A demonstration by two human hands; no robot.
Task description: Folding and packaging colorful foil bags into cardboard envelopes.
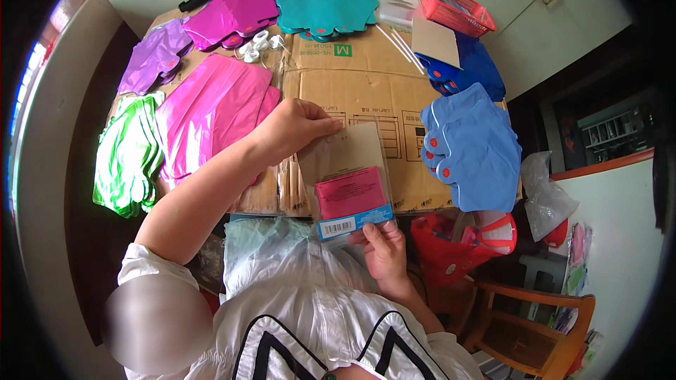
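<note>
Between my two hands is a clear plastic packet [350, 193] with a beige card, a folded pink piece and a blue strip with a barcode in it. My left hand [303, 127] is closed at the packet's upper left edge, fingertips pinched together. At the lower right corner my right hand [386, 250] grips it, thumb on top of the blue strip. The packet hangs tilted over the near edge of the cardboard [338, 88].
Foil pieces lie around the cardboard: green [127, 155], pink [211, 112], purple [155, 56], magenta [236, 14], teal [327, 7] and light blue [475, 148]. A red basket [461, 14] stands far right. A red bag [443, 250] and wooden chair [528, 331] are nearer.
</note>
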